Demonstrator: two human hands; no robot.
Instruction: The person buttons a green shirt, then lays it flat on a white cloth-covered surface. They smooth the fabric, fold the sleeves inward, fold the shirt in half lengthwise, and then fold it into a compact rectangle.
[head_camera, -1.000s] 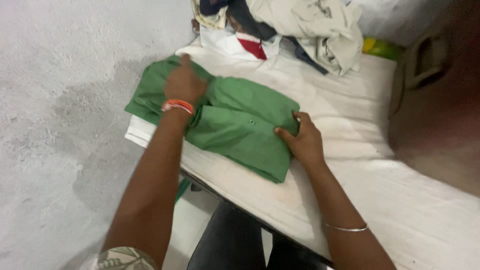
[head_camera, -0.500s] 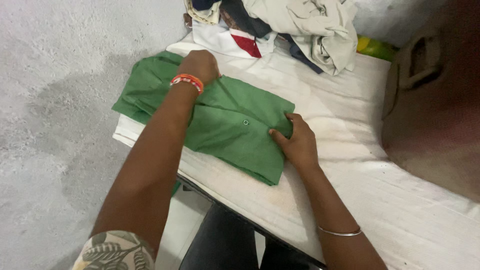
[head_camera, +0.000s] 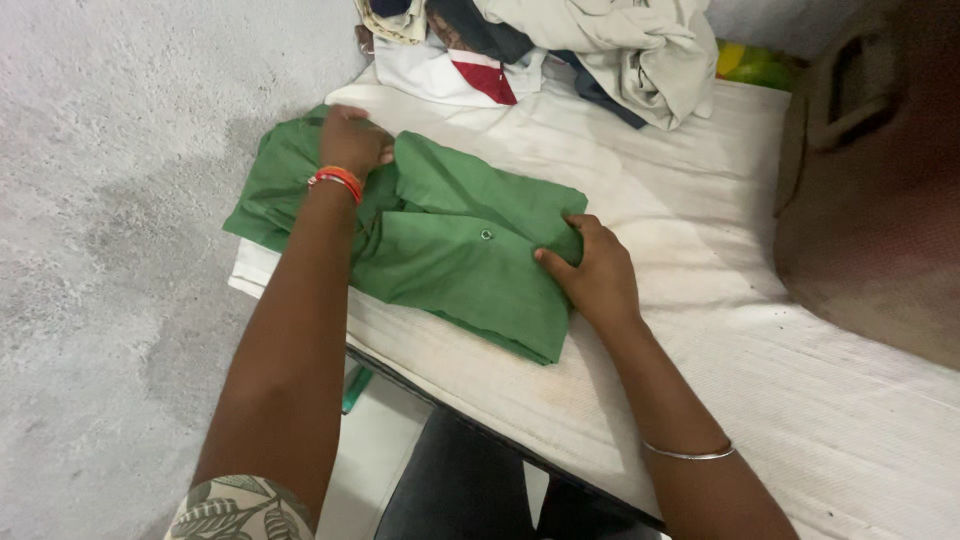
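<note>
A green shirt (head_camera: 450, 250) lies partly folded on a white padded table (head_camera: 700, 290), near its left end. My left hand (head_camera: 352, 140) grips the cloth at the shirt's far upper part, fingers closed on a fold; an orange band is on that wrist. My right hand (head_camera: 595, 268) rests on the shirt's right edge, with the fingers pinching the green cloth there. A thin metal bangle circles my right forearm.
A heap of mixed clothes (head_camera: 560, 45), white, beige, dark and red, lies at the far end of the table. A brown bag (head_camera: 870, 190) stands at the right. Grey concrete floor (head_camera: 110, 200) lies left of the table edge.
My left hand has moved further up the shirt and closed on the cloth. My right hand has stayed at the shirt's right edge.
</note>
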